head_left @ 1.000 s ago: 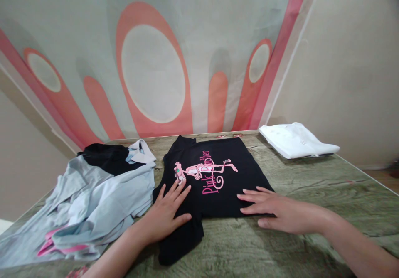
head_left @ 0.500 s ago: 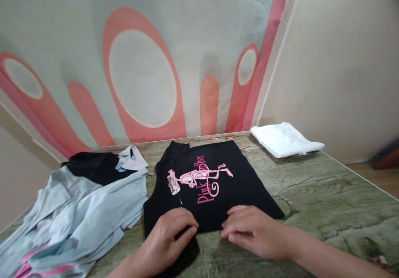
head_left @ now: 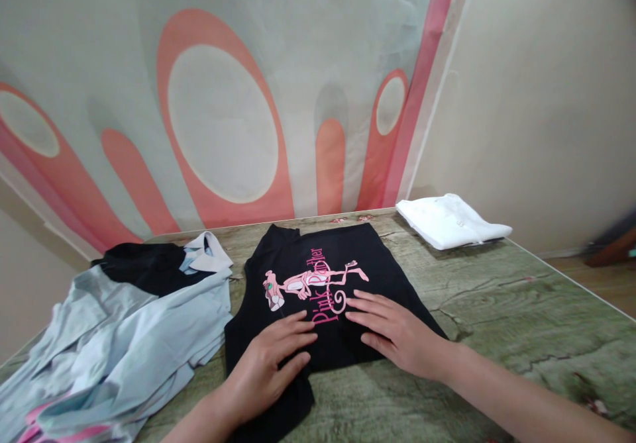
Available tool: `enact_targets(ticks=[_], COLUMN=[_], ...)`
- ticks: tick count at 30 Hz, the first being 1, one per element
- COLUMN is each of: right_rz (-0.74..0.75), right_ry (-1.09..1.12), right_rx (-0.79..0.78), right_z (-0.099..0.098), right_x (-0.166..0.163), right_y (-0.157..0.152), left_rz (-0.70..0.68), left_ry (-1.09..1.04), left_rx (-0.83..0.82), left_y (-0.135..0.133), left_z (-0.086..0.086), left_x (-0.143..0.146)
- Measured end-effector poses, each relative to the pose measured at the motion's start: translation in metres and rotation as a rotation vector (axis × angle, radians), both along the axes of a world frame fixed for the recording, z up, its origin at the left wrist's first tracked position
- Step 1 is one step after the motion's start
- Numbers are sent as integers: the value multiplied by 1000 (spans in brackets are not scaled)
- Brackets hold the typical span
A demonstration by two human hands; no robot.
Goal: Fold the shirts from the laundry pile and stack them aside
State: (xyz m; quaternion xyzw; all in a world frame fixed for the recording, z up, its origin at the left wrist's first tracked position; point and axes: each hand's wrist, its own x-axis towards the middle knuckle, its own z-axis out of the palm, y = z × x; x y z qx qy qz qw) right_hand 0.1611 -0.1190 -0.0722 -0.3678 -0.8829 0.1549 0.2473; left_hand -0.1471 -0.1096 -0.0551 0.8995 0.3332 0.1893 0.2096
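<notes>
A black T-shirt with a Pink Panther print lies spread on the table, its collar side toward the left. On its near left part rests my left hand, fingers stretched out and apart over the cloth. My right hand lies over the near right part, fingertips by the print's curled tail and lettering. Neither hand grips the fabric. Part of the shirt's near edge is hidden under my hands, and a sleeve hangs toward me below my left hand.
Left of the T-shirt is a loose heap of light blue and grey shirts with a black garment and pink trim. A folded white garment sits at the far right of the wood-patterned table. Behind rises a patterned wall covering.
Both hands have moved forward from the shirt's near edge onto its front. Their curled fingers have opened and spread over the cloth.
</notes>
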Motion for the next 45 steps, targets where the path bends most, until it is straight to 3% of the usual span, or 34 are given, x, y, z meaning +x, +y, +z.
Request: enact_targets(ticks=[3,6,9,12,15,18,22,27,30,39,43,45], right_rz=[156,256,106,-37,17,11,-72,-75,-112,-408,-512,-521], right_ry=[-44,68,68,-78,-81,10,-106,-272,-297,-390,-436,-435], right_rx=[-90,-183,-132,-87,-146,-143,2,-32,-25,-23,-98,-115], right_z=[2,6,5,1,3,10,11,-4,-16,-48,-32,-14], right_x=[-9,-16,-14,-5,4,2,-25,-53,-44,28,50,40], right_y=[-8,-15,-11,-3,0,2,16,38,42,34,46,61], left_rz=[-114,-17,36,-101,-189,-93,99,168,161,146,-16,28], left_ry=[35,-38,-38,118,176,67,81,352,408,405,348,311], left_rx=[-64,-121,-68,-71,-134,-132,133,278,283,197,108,125], left_y=[-3,-6,-6,-5,-6,-1,25,55,55,51,78,103], left_z=[3,3,2,4,10,13,-2,-35,-41,-31,-13,-2], left_x=[3,4,6,6,6,8,22,41,39,21,8,8])
